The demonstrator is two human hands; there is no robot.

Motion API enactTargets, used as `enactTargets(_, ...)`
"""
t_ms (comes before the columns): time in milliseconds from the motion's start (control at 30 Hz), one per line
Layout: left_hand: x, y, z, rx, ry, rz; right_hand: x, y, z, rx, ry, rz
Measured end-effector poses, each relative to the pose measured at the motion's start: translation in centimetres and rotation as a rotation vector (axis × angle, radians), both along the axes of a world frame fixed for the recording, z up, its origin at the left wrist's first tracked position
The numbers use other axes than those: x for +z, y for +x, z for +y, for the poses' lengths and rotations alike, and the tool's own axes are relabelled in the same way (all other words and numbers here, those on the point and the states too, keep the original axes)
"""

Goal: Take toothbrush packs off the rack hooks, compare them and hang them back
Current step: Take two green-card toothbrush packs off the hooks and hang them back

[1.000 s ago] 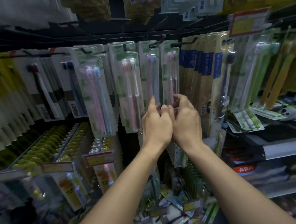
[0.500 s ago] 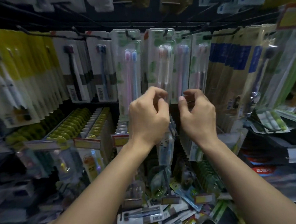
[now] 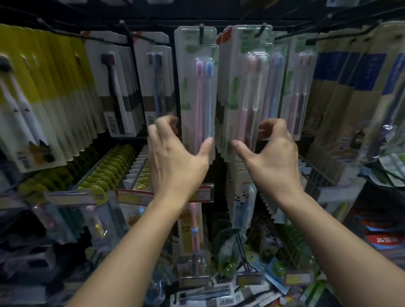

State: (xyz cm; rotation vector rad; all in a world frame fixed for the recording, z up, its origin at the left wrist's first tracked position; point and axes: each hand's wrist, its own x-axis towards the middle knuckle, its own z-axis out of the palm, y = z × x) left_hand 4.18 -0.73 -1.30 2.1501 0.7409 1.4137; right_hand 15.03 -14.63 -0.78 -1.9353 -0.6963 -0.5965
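A clear pack with a pink and a blue toothbrush (image 3: 199,92) hangs on a black rack hook (image 3: 201,33). My left hand (image 3: 173,159) grips its lower end, thumb on the front right and curled fingers at the left edge. Just to the right, a stack of packs with pinkish toothbrushes (image 3: 245,92) hangs on another hook (image 3: 260,30). My right hand (image 3: 274,154) grips the front pack's lower end, thumb at the bottom left and curled fingers over the right edge. Both packs hang straight down.
Yellow packs (image 3: 52,90) and dark-brush packs (image 3: 116,87) fill the hooks to the left. Blue-and-beige packs (image 3: 348,87) hang on the right. Below are long hooks with price tags (image 3: 133,197) and children's brush packs. Loose packs (image 3: 218,300) lie at the bottom.
My hands, close together at the middle packs before, have spread apart, each now at the bottom of its own pack. The view has moved closer to the rack.
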Motion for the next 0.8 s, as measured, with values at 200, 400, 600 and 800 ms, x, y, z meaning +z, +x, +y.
enactTargets(200, 0.4, -0.3, 0.2, -0.002, -0.016, 0.017, -0.1, -0.2, 0.3, -0.029, 0.004, -0.02)
enactTargets(400, 0.9, -1.2, -0.5, 0.021, -0.035, 0.026, -0.2, -0.3, 0.0, -0.026, 0.01, -0.036)
enactTargets(600, 0.8, -2.2, -0.5, 0.087, -0.03, 0.035, -0.3, -0.1, -0.7, -0.01, 0.022, -0.024)
enactTargets(800, 0.2, -2.5, -0.5, -0.074, -0.145, -0.026, -0.4, 0.0, -1.1, 0.061, 0.085, -0.04)
